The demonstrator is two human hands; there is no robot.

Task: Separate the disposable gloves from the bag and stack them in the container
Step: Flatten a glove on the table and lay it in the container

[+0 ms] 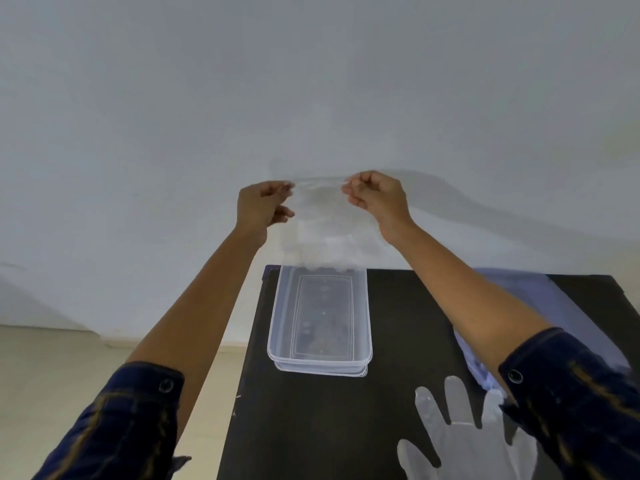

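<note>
Both hands are raised in front of the pale wall [138, 98]. On my feed the left hand [261, 206] pinches one top corner of a thin clear glove [323, 223] between thumb and fingertips, and the right hand [375, 199] is closed in the same pinch on the other corner, so the film hangs stretched between them. Its lower edge dangles down to the far rim of the container [320, 355], though I cannot tell whether it touches. That container is a clear rectangular tub standing on the black table [311, 427], with nothing I can make out inside it. Nearer to me, at the right of the table, a second glove [460, 441] lies flat with its fingers pointing away from me. Just beyond it, partly hidden under my right forearm, lies the bluish plastic bag [554, 306]. Dark blue sleeves [114, 427] are rolled back on both arms.
</note>
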